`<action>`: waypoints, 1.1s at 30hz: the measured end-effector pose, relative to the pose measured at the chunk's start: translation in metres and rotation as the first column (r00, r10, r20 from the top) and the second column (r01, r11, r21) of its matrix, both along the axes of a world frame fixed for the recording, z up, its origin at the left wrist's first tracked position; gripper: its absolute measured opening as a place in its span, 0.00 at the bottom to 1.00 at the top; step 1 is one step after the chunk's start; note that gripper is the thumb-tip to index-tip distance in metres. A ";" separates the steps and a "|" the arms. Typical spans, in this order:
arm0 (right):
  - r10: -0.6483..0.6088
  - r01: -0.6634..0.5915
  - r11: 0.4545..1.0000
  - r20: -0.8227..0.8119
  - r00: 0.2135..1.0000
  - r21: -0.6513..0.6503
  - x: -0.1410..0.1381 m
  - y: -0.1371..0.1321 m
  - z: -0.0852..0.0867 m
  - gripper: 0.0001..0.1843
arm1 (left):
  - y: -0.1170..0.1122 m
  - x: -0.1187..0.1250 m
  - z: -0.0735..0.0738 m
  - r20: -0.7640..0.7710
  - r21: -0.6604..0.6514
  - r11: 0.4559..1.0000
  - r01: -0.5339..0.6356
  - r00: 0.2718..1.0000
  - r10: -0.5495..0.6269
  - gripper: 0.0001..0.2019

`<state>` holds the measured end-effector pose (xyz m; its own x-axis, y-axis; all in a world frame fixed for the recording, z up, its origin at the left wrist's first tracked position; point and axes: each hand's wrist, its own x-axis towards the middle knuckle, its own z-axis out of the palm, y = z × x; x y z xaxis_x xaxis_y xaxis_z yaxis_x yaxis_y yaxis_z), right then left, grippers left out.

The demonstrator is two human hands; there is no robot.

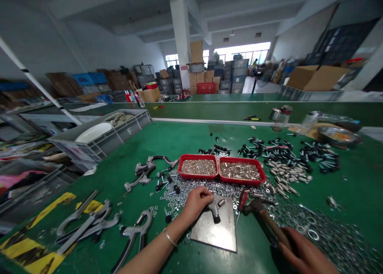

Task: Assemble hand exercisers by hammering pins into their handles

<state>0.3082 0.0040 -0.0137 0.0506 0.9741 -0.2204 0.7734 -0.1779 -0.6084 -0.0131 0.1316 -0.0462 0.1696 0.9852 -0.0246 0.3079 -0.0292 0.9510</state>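
My left hand (196, 204) rests on a steel plate (214, 232) and pinches a small metal casting (214, 208) with a black-capped bolt in it. My right hand (303, 252) grips the wooden handle of a hammer (266, 222), whose head hangs just right of the plate. Two red trays (198, 166) of small silver parts stand beyond my left hand. Loose steel washers (323, 226) spread around the plate and under my right hand. Grey plier-shaped castings (134, 232) lie to the left of my left forearm.
The green workbench (353, 186) holds black-capped bolts (287, 156) and silver sleeves behind the trays. A grey crate (101, 134) stands at its left edge. A metal bowl (338, 136) sits at the far right, and a second green bench lies beyond.
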 end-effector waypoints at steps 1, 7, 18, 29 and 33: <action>-0.002 0.003 1.000 -0.014 1.000 0.026 -0.002 0.002 0.009 0.32 | 0.000 0.002 -0.001 -0.012 0.015 1.000 -0.012 1.000 0.012 0.07; 0.049 -0.044 0.998 -0.147 0.988 0.034 -0.030 0.005 0.027 0.32 | -0.004 0.008 0.002 -0.142 0.060 0.998 -0.010 0.990 0.018 0.06; 0.292 -0.255 0.949 -0.207 0.934 0.185 -0.066 0.020 0.042 0.30 | -0.026 -0.002 0.015 -0.603 0.333 0.881 0.337 0.794 -0.075 0.40; 0.329 -0.309 0.944 -0.223 0.918 0.119 -0.087 0.038 0.034 0.29 | -0.038 -0.001 0.005 -0.547 0.188 0.933 0.306 0.822 -0.159 0.58; 0.303 -0.276 0.952 -0.286 0.909 0.132 -0.087 0.036 0.016 0.29 | -0.039 -0.002 0.005 -0.524 0.192 0.941 0.280 0.840 -0.143 0.55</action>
